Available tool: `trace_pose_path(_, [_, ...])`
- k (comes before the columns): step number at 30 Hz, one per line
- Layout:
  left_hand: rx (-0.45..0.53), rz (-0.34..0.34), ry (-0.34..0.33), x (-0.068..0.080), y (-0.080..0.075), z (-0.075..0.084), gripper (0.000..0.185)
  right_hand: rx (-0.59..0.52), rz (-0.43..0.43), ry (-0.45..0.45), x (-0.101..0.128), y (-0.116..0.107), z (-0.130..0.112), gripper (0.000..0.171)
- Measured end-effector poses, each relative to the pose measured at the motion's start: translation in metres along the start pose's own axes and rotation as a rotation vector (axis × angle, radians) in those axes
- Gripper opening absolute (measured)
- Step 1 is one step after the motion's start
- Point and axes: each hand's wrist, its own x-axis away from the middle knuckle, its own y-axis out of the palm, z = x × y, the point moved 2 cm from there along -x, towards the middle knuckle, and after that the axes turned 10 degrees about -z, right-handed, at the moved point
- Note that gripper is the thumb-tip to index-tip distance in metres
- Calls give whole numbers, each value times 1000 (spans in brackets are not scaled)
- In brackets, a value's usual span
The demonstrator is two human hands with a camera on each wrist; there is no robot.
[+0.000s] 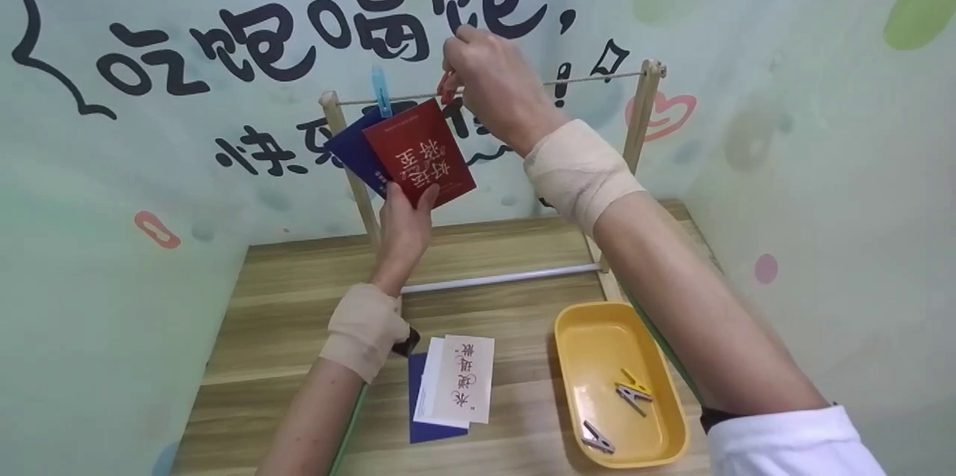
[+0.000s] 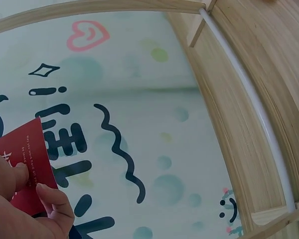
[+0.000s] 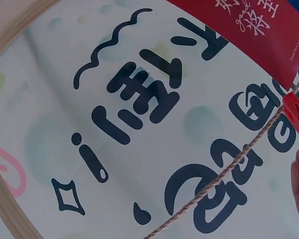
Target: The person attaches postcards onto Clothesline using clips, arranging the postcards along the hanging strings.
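My right hand was raised to the string, its fingers pinched on a red clothespin at the top corner of the red card. My left hand reached up from below and gripped the bottom edge of that same card between thumb and fingers, so the card hung tilted between my two hands, just under the line. At about 9 o'clock from the red card, partly behind it, a blue card hung from a light blue clothespin. The string ran between the two posts of a wooden rack standing at the back of the tabletop. At 6 o'clock from my left hand, a small stack of cards lay flat, white ones on top of a blue one. At 4 o'clock sat a yellow tray with a few clothespins in it.
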Motion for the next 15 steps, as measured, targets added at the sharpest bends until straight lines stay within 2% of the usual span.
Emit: trace_pose_path(15, [-1, 25, 64, 3, 3, -5, 43, -11, -79, 64, -11, 8, -7, 21])
